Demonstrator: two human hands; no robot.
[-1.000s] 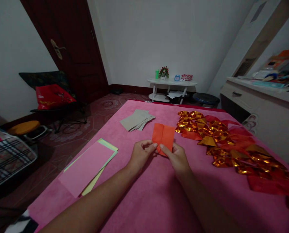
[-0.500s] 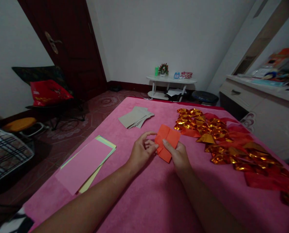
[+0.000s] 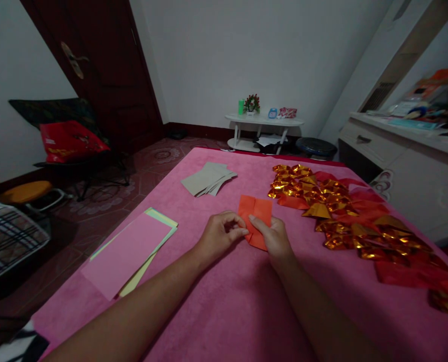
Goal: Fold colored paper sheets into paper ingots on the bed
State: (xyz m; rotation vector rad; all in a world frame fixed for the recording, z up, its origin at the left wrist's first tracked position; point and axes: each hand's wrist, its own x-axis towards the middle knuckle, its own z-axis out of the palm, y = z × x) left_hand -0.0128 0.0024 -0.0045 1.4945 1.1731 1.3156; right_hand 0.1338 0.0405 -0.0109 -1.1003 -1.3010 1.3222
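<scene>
A folded sheet of orange paper point(image 3: 257, 207), creased down its length, is held above the pink cloth between both hands. My right hand point(image 3: 276, 236) grips its right side, thumb on top and fingers underneath. At the lower left edge, my left hand point(image 3: 224, 231) pinches the paper between thumb and fingertips; the exact grip is partly hidden. Beyond my left hand lies a fanned stack of grey paper sheets point(image 3: 209, 179). A pile of pink, green and yellow paper point(image 3: 133, 251) rests to the left. Shiny gold foil pieces point(image 3: 318, 201) with red paper parts spread along the right.
The pink-covered table point(image 3: 224, 322) fills the foreground. Behind it stand a small white table point(image 3: 263, 119) and a dark round stool point(image 3: 316, 147). A chair holding a red bag point(image 3: 71, 142) is at left, a drawer cabinet point(image 3: 397, 151) at right.
The orange paper has turned to stand more upright in view, and my left fingers have closed further at its lower left edge. The whole view has shifted slightly.
</scene>
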